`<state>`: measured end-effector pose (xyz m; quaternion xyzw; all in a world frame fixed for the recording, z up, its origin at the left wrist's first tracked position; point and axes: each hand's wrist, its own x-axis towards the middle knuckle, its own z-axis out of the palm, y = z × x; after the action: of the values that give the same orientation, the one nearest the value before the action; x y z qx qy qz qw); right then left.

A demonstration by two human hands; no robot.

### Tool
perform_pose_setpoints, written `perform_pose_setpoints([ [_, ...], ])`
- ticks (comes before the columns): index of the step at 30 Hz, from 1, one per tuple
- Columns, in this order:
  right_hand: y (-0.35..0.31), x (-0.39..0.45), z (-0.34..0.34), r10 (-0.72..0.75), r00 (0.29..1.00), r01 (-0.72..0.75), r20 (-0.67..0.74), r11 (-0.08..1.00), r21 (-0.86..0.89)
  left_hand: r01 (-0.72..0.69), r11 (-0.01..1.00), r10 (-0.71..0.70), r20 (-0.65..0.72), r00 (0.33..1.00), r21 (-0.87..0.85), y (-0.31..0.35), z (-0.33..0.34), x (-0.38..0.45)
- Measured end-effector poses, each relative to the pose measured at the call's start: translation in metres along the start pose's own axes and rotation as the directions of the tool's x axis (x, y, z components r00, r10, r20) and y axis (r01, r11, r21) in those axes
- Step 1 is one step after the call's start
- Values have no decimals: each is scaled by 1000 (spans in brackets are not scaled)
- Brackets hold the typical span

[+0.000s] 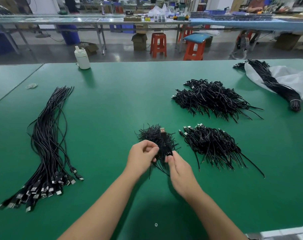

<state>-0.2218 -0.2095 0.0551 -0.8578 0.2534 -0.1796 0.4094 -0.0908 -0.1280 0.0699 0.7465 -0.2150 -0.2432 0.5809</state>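
Left hand [143,157] and right hand [181,172] fingers pinch the folded cable [166,144] toward the table's [112,101] near edge — hold loops tight, bind snugly mid-length.

A black USB cable [165,144] is folded into a short bundle and is pinched between the left hand [142,158] and the right hand [180,172]. It is held over a pile of short black wire ties [148,134]. Its silver plug is pointed away from the person, and thin loose ends are trailed below the fingers.
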Motion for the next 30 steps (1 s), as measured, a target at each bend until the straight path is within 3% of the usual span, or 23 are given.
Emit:
perform_pose_setpoints([
  [2, -9, 2, -2, -21, 999, 21, 50, 1000, 14, -30, 999, 31, 70, 997, -16, 4, 5, -5],
  [8, -11, 6, 4, 102, 992, -107, 69, 992, 73, -102, 992, 97, 63, 993, 76, 2, 1, -10],
  [13, -11, 10, 11, 130, 991, -127, -18, 983, 135, -198, 942, 154, 175, 972, 272, 3, 2, -19],
  [19, -12, 17, 5, 187, 981, -167, -57, 953, 251, -246, 771, 269, 49, 962, 588, 5, 4, -31],
  [23, -16, 15, 2, 193, 979, -203, 67, 896, 394, -276, 775, 344, -13, 939, 568, 8, 1, -30],
  [27, -20, 14, 3, 172, 980, -198, 101, 898, 393, -300, 783, 377, -31, 926, 545, 11, 0, -32],
  [30, -19, 15, 2, 187, 977, -211, 101, 900, 380, -420, 655, 501, 55, 864, 628, 9, -3, -37],
])
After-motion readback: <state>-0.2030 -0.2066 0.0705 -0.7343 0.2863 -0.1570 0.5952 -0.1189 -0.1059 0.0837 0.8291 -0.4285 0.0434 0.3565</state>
